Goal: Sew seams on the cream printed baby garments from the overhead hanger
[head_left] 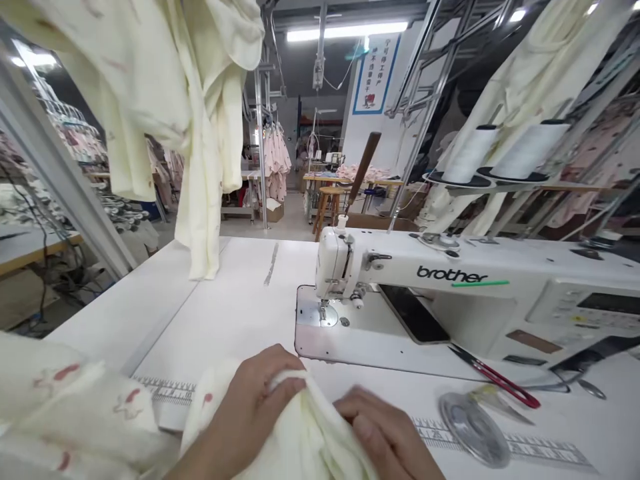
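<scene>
Both hands grip a pale yellow fabric piece [300, 433] at the table's front edge, close below the sewing machine [400, 260]. My left hand [255, 407] pinches a fold of it between thumb and fingers. With fingers curled, my right hand [385, 427] holds its right side; that hand is slightly blurred. Bunched cloth lies between the two hands, and its lower part runs out of view. The machine's needle and presser foot [324, 312] stand over the metal plate with no cloth under them.
More printed cloth [75, 407] lies at left. A phone [415, 313] rests under the machine arm. Red-handled snips [500, 380] and a clear round tape dispenser [473, 427] are at right. Yellow garments [200, 133] hang over the table's left; thread cones [473, 153] stand behind.
</scene>
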Tool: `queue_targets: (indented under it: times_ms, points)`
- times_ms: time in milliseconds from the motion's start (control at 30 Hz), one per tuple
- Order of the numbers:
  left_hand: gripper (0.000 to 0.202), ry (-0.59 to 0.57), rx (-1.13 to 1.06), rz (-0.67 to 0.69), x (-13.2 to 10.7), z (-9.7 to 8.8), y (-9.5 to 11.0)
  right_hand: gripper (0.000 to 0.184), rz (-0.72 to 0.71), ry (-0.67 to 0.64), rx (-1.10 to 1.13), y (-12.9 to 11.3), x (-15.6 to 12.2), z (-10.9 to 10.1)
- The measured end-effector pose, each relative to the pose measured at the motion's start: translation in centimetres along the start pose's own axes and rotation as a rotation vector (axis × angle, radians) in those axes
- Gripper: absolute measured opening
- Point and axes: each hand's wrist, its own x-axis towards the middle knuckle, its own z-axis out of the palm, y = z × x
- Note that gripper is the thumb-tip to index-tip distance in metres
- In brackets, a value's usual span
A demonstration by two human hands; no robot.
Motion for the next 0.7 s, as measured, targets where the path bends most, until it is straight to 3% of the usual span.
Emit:
queue_targets:
  times_ms: [67,133,267,400,467,567,700]
  points:
    - [0.017,-0.072,0.003,0.045,0.0,0.1,0.2,0.026,-0.072,0.067,-0.028,-0.5,1.0,-0.2]
    - [0.017,-0.07,0.019,0.073,0.2,0.3,0.4,0.023,-0.051,0.094,-0.036,-0.8,1.9,-0.1]
    - [0.013,0.001,0.08,-0.012,0.7,0.7,0.4,0.018,0.069,0.048,-0.034,-0.6,2.6,0.3]
    - [0.012,-0.058,0.112,-0.015,0.7,0.7,0.3,0.016,0.131,-0.082,-0.055,-0.7,2.7,-0.5]
    - [0.016,-0.093,0.151,0.063,0.6,0.6,0.2,0.018,0.155,-0.139,-0.042,-0.8,3.1,-1.2]
    - [0.02,-0.11,0.203,0.284,0.5,0.6,-0.2,0.02,0.204,-0.204,0.121,-0.6,4.4,-2.1]
    - [0.025,0.021,0.238,0.485,0.3,0.6,-0.8,0.031,0.324,-0.324,0.485,0.9,5.8,-1.3]
